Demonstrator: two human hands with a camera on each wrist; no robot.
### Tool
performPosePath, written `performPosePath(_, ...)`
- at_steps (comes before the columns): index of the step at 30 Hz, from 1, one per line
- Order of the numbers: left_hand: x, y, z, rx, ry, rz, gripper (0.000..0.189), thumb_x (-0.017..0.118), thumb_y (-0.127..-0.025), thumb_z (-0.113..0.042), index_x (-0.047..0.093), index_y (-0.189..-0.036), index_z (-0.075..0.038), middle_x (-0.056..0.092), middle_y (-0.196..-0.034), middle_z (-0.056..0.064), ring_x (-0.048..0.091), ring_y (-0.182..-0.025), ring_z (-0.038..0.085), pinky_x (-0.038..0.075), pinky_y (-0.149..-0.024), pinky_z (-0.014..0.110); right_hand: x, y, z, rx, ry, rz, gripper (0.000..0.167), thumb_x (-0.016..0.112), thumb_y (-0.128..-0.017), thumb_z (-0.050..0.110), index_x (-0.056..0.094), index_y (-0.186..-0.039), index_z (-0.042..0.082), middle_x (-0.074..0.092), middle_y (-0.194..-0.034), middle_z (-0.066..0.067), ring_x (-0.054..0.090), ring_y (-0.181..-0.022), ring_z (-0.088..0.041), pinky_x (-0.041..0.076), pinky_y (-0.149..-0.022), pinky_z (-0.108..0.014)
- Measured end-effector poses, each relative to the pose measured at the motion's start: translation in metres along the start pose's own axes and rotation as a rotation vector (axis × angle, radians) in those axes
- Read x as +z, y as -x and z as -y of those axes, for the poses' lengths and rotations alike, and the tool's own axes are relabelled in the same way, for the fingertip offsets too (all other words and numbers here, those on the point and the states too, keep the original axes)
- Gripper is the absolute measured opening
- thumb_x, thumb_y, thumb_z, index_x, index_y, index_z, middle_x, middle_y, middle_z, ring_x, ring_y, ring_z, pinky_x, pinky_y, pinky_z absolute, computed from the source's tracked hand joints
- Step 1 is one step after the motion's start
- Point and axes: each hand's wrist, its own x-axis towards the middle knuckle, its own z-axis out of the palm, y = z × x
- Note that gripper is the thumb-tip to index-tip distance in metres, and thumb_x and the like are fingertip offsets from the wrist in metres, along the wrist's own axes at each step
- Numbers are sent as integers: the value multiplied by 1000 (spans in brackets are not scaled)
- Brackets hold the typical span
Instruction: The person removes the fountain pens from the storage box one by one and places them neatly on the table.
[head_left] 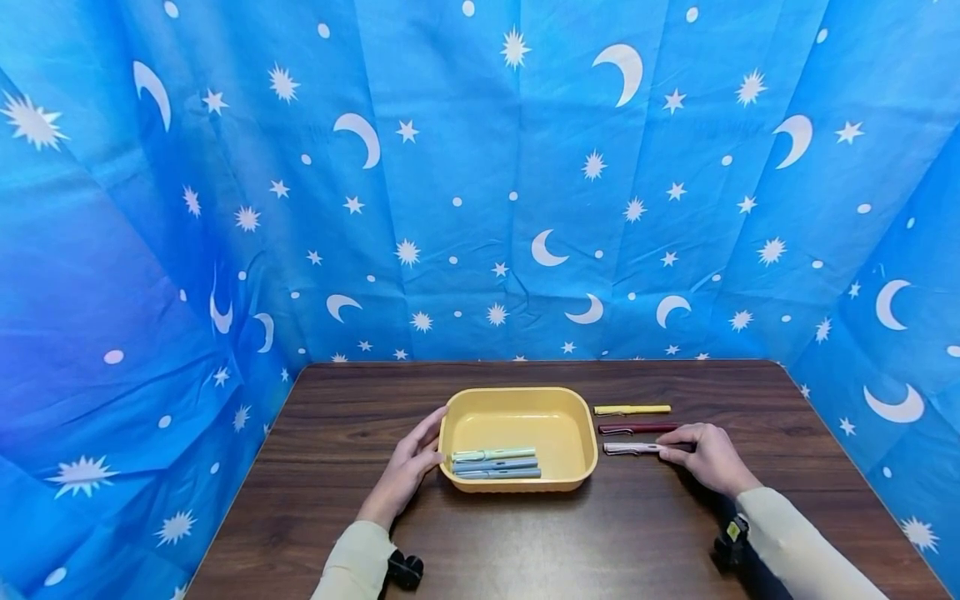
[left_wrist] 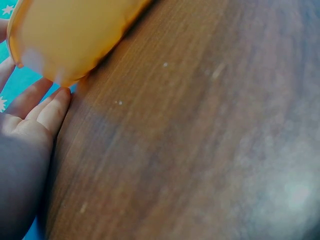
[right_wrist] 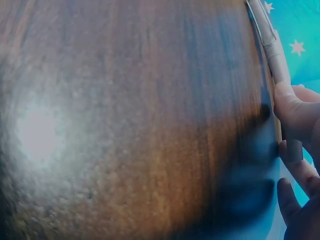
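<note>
My left hand [head_left: 408, 467] rests against the left end of a yellow tray [head_left: 517, 395], with fairly straight fingers along its outer wall. The left wrist view shows those fingers [left_wrist: 55, 112] spread at the tray's end. Inside the tray, a pale green pen [head_left: 495, 454] and two blue-grey pens [head_left: 498, 473] lie side by side at the front left. Right of the tray, my right hand [head_left: 708, 457] pinches the rear end of a white pen [head_left: 626, 448] between thumb and fingers. Its clip end points toward the tray. The right wrist view shows the same white pen [right_wrist: 277, 57].
Beyond the white pen, a dark red pen [head_left: 633, 429] and a yellow pen [head_left: 632, 409] lie roughly parallel on the brown wooden table [head_left: 525, 542]. A blue curtain [head_left: 480, 167] with moons and stars surrounds the table's back and sides.
</note>
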Motion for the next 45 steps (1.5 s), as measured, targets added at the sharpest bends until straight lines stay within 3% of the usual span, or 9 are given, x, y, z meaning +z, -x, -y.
performPosePath(14, -1, 1, -1, 8, -6, 16, 73, 51, -96, 5, 38, -164, -20, 30, -171, 14, 34, -155, 33, 48, -109, 28, 5, 0, 0, -73, 52, -37, 10, 84, -88, 13, 84, -95, 21, 79, -98, 3, 70, -97, -28, 56, -87, -55)
performPosePath(27, -1, 1, -1, 6, -1, 16, 73, 52, -96, 4, 38, -164, -20, 29, -171, 14, 34, -155, 32, 48, -109, 27, 6, -1, 1, -30, 36, -15, 11, 83, -89, 12, 84, -98, 19, 78, -102, 1, 69, -101, -31, 55, -93, -60)
performPosePath(45, 0, 2, -1, 15, 2, 12, 74, 53, -95, 5, 38, -163, -19, 31, -170, 15, 34, -155, 33, 49, -108, 26, 4, -1, 1, -32, 41, -26, 15, 84, -88, 10, 85, -101, 17, 78, -104, -1, 69, -102, -33, 54, -93, -62)
